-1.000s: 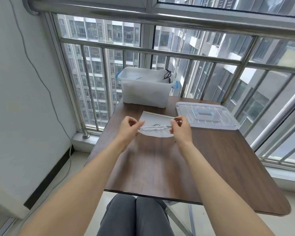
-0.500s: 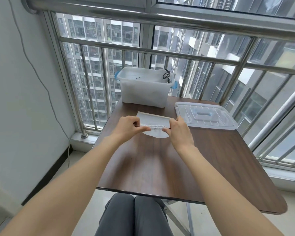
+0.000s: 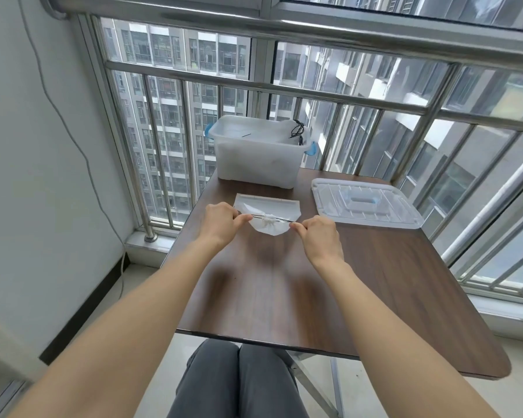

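- Head view: two hands, left hand point(image 3: 221, 220) and right hand point(image 3: 320, 236), each pinch one end of one taut black cord point(image 3: 284, 220).
- One white bag point(image 3: 269, 230), cinched by the cord, lies just in front of one clear box point(image 3: 257, 158).
- One lid point(image 3: 366, 203) lies right of the box.

No legible text, label, brand, number or sign is present in the view. The bag point(image 3: 269, 229), the far bin point(image 3: 254, 159), the lid point(image 3: 372, 217) at the right and the table point(image 3: 284, 285) carry no readable marking.
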Demonstrator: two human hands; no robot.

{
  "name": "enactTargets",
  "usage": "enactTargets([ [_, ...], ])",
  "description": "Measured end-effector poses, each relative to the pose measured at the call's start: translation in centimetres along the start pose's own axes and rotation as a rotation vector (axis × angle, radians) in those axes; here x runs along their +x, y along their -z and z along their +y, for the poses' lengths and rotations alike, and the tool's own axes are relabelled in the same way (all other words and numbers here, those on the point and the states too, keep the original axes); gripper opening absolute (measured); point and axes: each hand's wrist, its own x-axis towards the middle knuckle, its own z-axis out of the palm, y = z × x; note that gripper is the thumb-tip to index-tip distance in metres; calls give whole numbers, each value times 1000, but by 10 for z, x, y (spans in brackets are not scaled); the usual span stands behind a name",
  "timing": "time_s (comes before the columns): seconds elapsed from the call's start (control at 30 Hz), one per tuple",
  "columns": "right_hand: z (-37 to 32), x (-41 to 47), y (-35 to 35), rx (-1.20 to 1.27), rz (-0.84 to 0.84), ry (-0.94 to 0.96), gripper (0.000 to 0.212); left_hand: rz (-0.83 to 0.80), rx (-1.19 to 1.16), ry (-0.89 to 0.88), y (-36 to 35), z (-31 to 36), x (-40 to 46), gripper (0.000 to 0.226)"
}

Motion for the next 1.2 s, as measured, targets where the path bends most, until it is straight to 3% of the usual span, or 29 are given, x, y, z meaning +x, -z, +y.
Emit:
enactTargets([
  [0.13,3,0,0,47,-13,-61,55,17,8,41,-6,1,-1,60],
  [0.57,12,-5,-9,87,1,-173,56,-16,-85,127,-18,6,-7,61],
  [0.73,14,0,-15,-3,-78,-220,43,-204,-131,176,-16,3,-9,51],
  [0.83,9,-3,-7,415,-201,-147,47,-338,-404,176,-4,12,-13,40],
  [0.93,-1,-14,-2,866,-288,-140,41,-452,-726,293,1,21,-17,36],
  [1.03,-6,-19,-2,1024,-405,-182,38,-559,-997,336,-6,25,-20,38],
  [1.2,-13,-20,5,1070,-571,-237,32,-514,-1287,355,-12,35,-26,33],
])
